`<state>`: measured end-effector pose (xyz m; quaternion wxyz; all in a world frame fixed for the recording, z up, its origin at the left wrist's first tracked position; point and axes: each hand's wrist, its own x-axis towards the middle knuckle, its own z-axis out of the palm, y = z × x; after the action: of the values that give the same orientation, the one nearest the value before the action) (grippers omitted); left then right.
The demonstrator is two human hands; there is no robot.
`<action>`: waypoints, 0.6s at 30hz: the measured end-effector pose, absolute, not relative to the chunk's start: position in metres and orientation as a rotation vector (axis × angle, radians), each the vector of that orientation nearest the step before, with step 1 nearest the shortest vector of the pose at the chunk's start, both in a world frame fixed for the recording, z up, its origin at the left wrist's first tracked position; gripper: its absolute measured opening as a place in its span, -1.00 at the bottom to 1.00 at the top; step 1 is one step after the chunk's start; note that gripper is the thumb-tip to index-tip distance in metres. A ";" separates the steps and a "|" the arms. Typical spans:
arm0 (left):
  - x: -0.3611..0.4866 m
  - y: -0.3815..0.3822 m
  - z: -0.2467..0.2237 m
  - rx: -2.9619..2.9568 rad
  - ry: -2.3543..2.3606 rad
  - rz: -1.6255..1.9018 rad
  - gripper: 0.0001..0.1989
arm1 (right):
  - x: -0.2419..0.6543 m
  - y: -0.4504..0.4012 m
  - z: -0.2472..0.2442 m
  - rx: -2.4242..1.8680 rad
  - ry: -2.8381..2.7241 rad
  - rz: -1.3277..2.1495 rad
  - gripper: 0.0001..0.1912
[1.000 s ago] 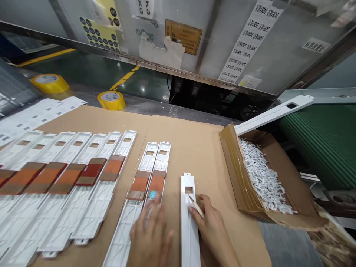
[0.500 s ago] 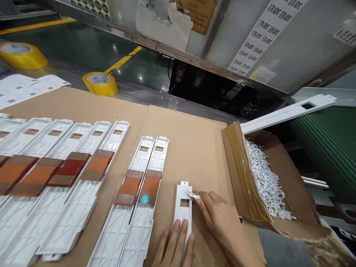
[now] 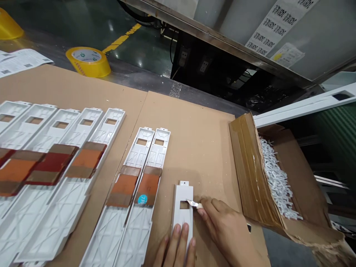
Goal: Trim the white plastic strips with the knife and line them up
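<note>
Brown cardboard sheeting [image 3: 200, 148] covers a worktop, with a grey metal panel [image 3: 319, 40] beyond. At right, one open carton [image 3: 250, 178] holds many small white hooked pieces [image 3: 278, 181], too heaped to count; one long white bar [image 3: 300, 106] slants over its far end. Seven ribbed white strips [image 3: 63, 207] lie hollow side up: five visible in a left-hand row, cut off by the view's edge, and two beside them. Six reddish blocks [image 3: 89, 155] show across these, four and two, probably as weights. Right of the pair, nearest the person, one white strip [image 3: 183, 193] lies smooth face up. The left hand [image 3: 176, 246] is unclenched, its fingers laid flat on the strip, likely to steady it. The right hand [image 3: 228, 226] pinches one small knife [image 3: 195, 204] close to its blade, seemingly for control, the tip at the strip's rectangular opening. Two yellow tape rolls [image 3: 91, 68] sit at far left.
</note>
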<state>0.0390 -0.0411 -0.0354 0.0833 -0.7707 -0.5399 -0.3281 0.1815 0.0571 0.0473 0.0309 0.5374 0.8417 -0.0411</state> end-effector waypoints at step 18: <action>0.040 -0.040 -0.035 -2.260 -1.611 -0.997 -0.82 | 0.182 0.059 0.047 1.614 2.579 -0.209 -0.59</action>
<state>0.0401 -0.0397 -0.0353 0.0962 -0.7627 -0.5438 -0.3367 0.1824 0.0591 0.0473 0.0462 0.5287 0.8448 -0.0684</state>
